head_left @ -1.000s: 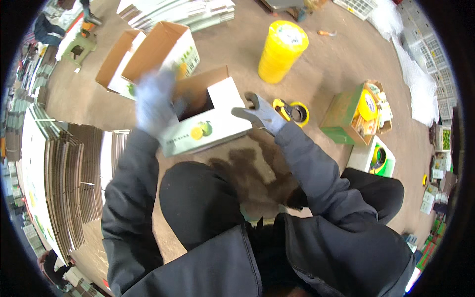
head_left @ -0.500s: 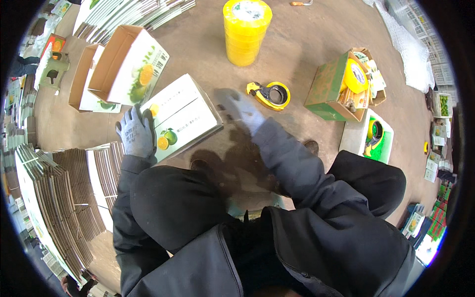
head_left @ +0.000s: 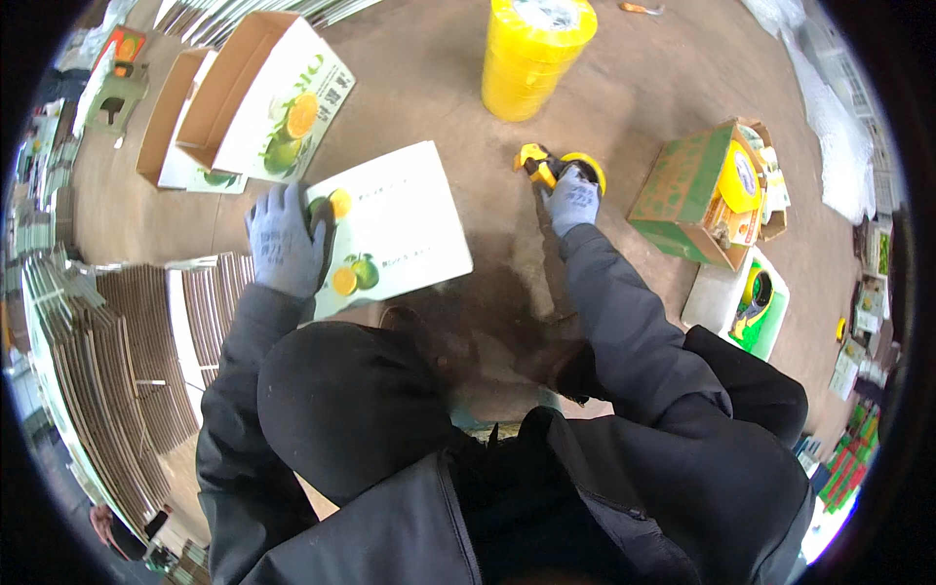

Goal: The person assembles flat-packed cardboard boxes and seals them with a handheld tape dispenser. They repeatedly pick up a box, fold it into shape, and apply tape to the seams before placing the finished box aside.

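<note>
A white carton [head_left: 409,227] printed with oranges and green fruit lies in front of me, its lid side up. My left hand [head_left: 285,242], in a grey glove, grips its left edge, the thumb over the top and the fingers along the side. To the carton's right, my gloved right hand [head_left: 573,202] has its fingers on a yellow and black tape dispenser [head_left: 534,159] on the floor. The palm covers part of the dispenser, and the fingertips are curled over its roll end.
A stack of yellow tape rolls [head_left: 531,73] stands ahead. Two open cartons [head_left: 283,107] sit far left; flattened cartons [head_left: 127,361] are stacked near left. On the right are a green and brown box [head_left: 687,190] of supplies and a white tub [head_left: 707,292] holding another dispenser.
My right hand has moved right and forward from beside the carton onto the tape dispenser. My left hand stays at the carton's left edge. The view has shifted slightly.
</note>
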Motion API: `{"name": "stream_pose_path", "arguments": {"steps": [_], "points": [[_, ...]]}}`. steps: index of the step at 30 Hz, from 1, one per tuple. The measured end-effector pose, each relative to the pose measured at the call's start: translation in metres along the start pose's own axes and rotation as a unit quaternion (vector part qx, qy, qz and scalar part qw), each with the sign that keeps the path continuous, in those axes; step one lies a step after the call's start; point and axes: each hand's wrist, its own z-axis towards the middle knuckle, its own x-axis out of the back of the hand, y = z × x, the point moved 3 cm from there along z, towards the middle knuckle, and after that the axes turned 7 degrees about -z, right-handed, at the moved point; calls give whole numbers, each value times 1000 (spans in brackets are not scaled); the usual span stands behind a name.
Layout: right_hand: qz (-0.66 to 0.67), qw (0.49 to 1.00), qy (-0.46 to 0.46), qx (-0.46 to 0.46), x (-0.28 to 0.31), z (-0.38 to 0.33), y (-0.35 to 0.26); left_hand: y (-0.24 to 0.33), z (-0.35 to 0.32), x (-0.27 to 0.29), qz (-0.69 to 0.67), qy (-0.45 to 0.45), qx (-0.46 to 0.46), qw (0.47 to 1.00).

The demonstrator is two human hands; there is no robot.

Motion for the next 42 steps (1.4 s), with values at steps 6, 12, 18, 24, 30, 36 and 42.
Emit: {"name": "stream_pose_path", "arguments": {"steps": [6,12,18,24,30,36,42], "points": [[592,784,-182,-44,116,19,-17,5,7,-2,29,-8,46,998],[658,676,-200,262,276,-37,-94,10,2,2,14,18,51,998],[484,747,-316,328,248,-60,-177,7,-3,0,10,34,48,998],[478,733,-331,352,238,-52,-175,-2,-17,27,-185,188,58,963],[472,718,-375,347,241,-50,-177,16,-25,23,-833,-68,222,502],[439,745,-355,355,251,-51,-186,16,-16,38,-681,-30,132,720],[278,783,-374,413,280,-65,-234,-67,-76,37,-718,87,184,666]]}}
